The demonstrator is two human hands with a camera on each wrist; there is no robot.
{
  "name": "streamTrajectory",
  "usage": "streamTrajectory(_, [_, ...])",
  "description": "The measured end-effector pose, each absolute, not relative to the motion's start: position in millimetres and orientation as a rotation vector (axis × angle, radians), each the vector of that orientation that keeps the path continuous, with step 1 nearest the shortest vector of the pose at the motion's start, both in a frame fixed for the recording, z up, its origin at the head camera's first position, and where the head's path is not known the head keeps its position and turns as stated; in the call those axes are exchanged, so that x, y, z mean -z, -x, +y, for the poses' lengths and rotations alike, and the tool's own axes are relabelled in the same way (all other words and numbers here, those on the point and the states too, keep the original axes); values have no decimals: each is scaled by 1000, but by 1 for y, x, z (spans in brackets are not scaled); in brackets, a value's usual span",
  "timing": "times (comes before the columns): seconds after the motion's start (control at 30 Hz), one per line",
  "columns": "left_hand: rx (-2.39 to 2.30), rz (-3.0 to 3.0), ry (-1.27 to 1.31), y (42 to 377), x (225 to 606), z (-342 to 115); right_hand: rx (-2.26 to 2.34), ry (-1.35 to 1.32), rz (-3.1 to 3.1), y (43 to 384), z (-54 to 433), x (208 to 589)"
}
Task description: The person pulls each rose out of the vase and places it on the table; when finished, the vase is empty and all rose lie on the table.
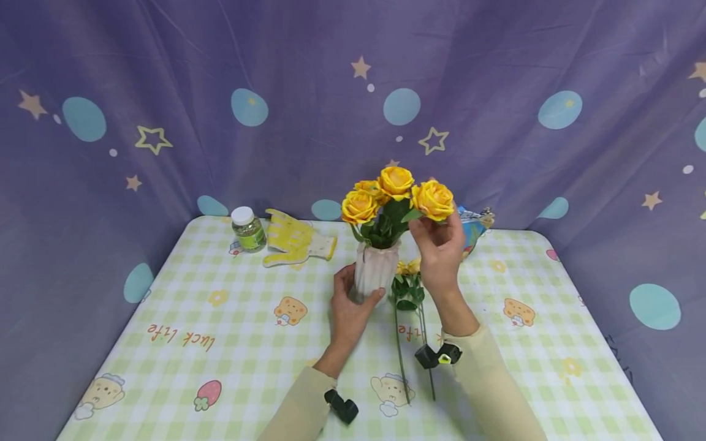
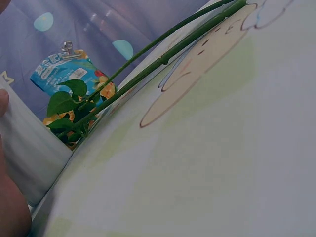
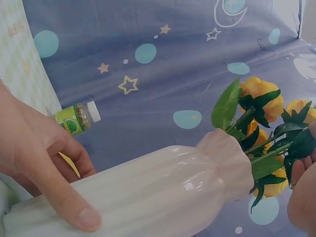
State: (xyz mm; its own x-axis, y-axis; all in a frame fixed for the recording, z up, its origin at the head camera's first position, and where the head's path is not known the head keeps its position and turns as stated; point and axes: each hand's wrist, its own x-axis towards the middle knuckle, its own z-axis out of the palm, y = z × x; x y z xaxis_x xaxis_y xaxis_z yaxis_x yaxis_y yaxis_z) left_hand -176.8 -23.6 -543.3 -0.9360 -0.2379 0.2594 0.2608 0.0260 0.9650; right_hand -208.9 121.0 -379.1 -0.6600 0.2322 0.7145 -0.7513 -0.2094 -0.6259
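A white fluted vase (image 1: 377, 272) stands on the table, several yellow roses (image 1: 396, 182) with green leaves rising from its ruffled mouth. My left hand (image 1: 353, 315) grips the vase low down, thumb across the front and fingers around the far side. At the rightmost yellow rose (image 1: 434, 199), my right hand (image 1: 444, 260) holds it just under the bloom; its stem leans in toward the vase mouth. The right wrist view shows the vase (image 3: 168, 190) tilted across the picture, left thumb along its side. More yellow roses with long green stems (image 1: 399, 349) lie on the table, right of the vase.
Behind the vase, to the left, are a yellow and white glove (image 1: 295, 239) and a white-lidded jar (image 1: 249, 230). A blue bag (image 2: 69, 74) with a metal binder clip stands at the back right. A purple patterned curtain (image 1: 309, 79) surrounds the checked table.
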Motion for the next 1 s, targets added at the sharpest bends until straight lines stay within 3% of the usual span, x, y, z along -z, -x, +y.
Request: streamTrajectory(1.0, [1945, -1975, 23, 177, 546, -24, -2053, -566, -1150, 209, 130, 362])
